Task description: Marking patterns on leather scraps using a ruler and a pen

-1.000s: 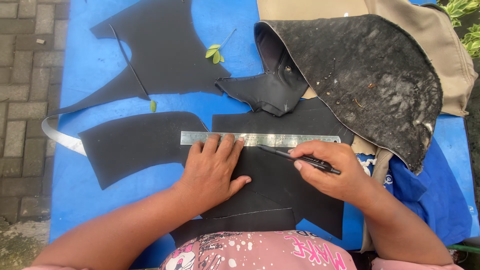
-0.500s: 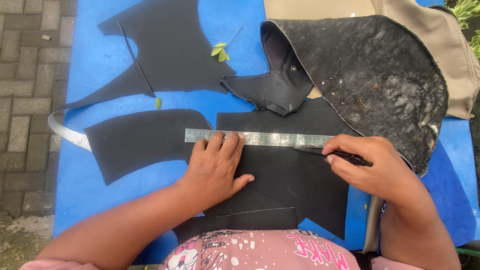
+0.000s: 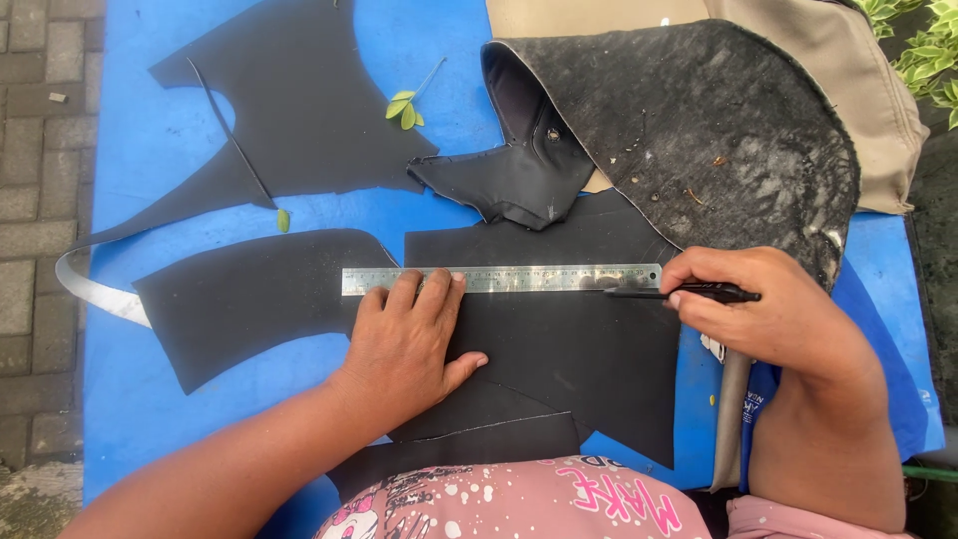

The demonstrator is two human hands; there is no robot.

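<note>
Lying left to right across the black sheet, the metal ruler is pinned by the flattened left hand; a black pen, tip pointing left, is gripped by the right hand.

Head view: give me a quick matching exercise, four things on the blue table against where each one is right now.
Things:
1. metal ruler
2. black pen
3. small green leaf sprig
4. worn black cover

Places:
A. lying on the bare blue table between the black sheets at the far side
B. in the right hand, tip at the ruler's right end
C. lying across the black sheet, held down by the fingertips of the left hand
D. at the far right, draped over the tan fabric

Pairs: 1-C, 2-B, 3-A, 4-D
</note>
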